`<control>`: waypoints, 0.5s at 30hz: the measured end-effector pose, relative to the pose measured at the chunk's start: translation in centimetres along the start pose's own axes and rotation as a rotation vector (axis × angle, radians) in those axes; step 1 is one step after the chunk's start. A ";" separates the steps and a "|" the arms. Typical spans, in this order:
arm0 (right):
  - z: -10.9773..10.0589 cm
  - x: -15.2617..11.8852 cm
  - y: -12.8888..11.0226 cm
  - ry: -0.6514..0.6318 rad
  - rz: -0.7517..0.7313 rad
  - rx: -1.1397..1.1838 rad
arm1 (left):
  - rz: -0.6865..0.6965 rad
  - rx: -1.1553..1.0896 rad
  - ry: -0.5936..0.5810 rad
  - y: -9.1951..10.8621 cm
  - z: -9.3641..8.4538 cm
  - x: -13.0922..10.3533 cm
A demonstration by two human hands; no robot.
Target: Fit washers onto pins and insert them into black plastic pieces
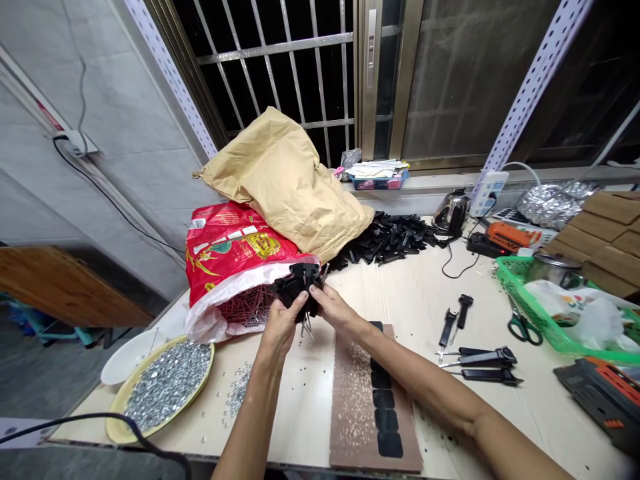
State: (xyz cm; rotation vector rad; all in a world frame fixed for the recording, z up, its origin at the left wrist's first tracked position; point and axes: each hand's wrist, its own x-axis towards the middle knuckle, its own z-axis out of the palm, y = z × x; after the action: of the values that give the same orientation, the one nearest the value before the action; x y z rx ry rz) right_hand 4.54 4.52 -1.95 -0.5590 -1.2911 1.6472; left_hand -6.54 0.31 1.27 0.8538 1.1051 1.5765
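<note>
Over a table (pixel 310 427), we had our left grip (pixel 285 321) and right grip (pixel 334 307) closed around a bundle of black pieces (pixel 303 283), thin metal prongs (pixel 307 328) poking out at the bottom. We held the bundle up by the open mouth of a red bag (pixel 233 243) of reddish rods (pixel 245 305), with a heap of black parts (pixel 395 238) beyond and a brown board (pixel 346 437) nearer us

Left hand (pixel 285 320) and right hand (pixel 334 308) partly hide black pieces (pixel 303 275) (their number unclear).
</note>
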 end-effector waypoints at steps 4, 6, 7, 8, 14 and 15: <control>0.4 -0.4 -1.3 0.023 -0.018 -0.088 | 0.031 0.032 0.022 -0.7 -0.6 -0.2; 0.6 -0.4 -2.1 -0.015 -0.021 -0.078 | 0.042 0.088 0.007 -1.3 -0.7 -0.3; 0.7 -0.5 -2.4 -0.042 -0.052 -0.084 | 0.049 0.128 0.000 -1.5 -0.6 -0.4; 0.8 -0.4 -2.5 -0.057 -0.104 -0.112 | 0.056 0.171 -0.008 -1.7 -0.6 -0.4; 0.9 -0.1 -2.5 -0.095 -0.258 -0.345 | 0.086 0.301 -0.021 -2.0 -0.3 -0.9; 0.8 -0.2 -2.6 -0.129 -0.240 -0.356 | 0.113 0.318 -0.011 -2.0 -0.3 -1.0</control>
State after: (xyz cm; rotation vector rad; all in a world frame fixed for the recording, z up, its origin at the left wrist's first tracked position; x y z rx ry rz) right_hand 5.00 4.00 0.71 -0.4900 -1.6932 1.2805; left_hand -5.93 -0.52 -0.74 1.1518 1.3412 1.5063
